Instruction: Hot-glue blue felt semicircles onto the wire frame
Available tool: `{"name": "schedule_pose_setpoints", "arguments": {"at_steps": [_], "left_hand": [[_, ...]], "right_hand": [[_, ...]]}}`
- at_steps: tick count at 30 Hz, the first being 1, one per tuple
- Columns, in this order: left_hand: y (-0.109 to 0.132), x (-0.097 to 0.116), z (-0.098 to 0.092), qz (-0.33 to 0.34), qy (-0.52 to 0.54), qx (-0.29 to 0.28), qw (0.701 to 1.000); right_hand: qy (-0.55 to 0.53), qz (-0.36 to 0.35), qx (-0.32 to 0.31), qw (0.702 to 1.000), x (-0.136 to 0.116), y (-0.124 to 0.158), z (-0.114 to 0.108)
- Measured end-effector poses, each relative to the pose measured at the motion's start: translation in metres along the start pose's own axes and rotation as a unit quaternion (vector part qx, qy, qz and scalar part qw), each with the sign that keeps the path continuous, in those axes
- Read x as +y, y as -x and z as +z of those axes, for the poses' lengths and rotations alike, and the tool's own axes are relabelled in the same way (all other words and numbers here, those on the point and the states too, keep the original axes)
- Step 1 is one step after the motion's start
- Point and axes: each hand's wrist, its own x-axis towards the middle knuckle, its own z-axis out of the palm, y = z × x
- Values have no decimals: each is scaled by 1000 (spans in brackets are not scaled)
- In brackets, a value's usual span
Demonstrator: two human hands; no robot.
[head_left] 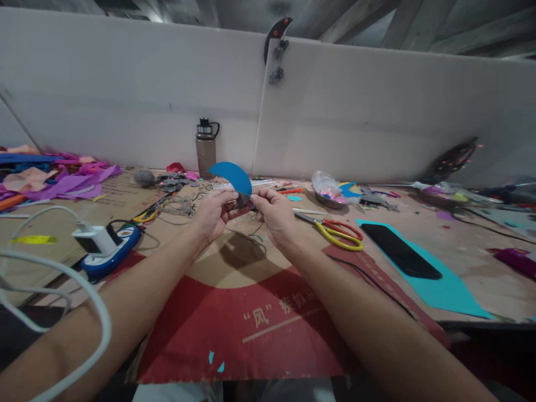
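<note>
Both my hands are raised over the cardboard, fingers close together around a blue crescent-shaped piece [235, 177]. My left hand [215, 213] pinches its lower end from the left. From the right, the fingertips of my right hand [274, 212] close on the same end. A small dark grey part [242, 200] shows between the fingers beneath the blue piece; whether the two are joined I cannot tell. Scissors [337, 231] with red and yellow handles lie just right of my right hand.
A red and tan cardboard sheet [234, 340] covers the table in front. A bottle [205, 153] stands at the back. Left are a blue power strip [111, 251] with cables and colourful scraps [62, 176]. Right are a bowl [333, 200] and a phone [400, 251] on turquoise sheet.
</note>
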Motion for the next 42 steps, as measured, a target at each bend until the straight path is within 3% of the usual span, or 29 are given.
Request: {"name": "schedule_pose_setpoints", "arguments": {"at_steps": [5,9,13,17,22,34,42], "left_hand": [[-2,-3,1,-20,-13,4,1000],[-2,-8,0,37,-105,42,993],[2,-10,1,144,-287,96,942],[6,-10,4,197,-368,54,907],[8,-11,5,181,-343,-3,922],[10,-11,9,147,-289,13,946],[7,-16,8,134,-233,31,963]], "right_hand": [[1,2,9,1000,-1,2,3],[-1,10,40,999,0,2,3],[2,16,72,997,1,1,3],[11,6,79,997,4,-1,4],[51,-5,61,997,4,1,4],[116,-76,29,990,-4,7,6],[138,-80,22,987,-6,8,7]]}}
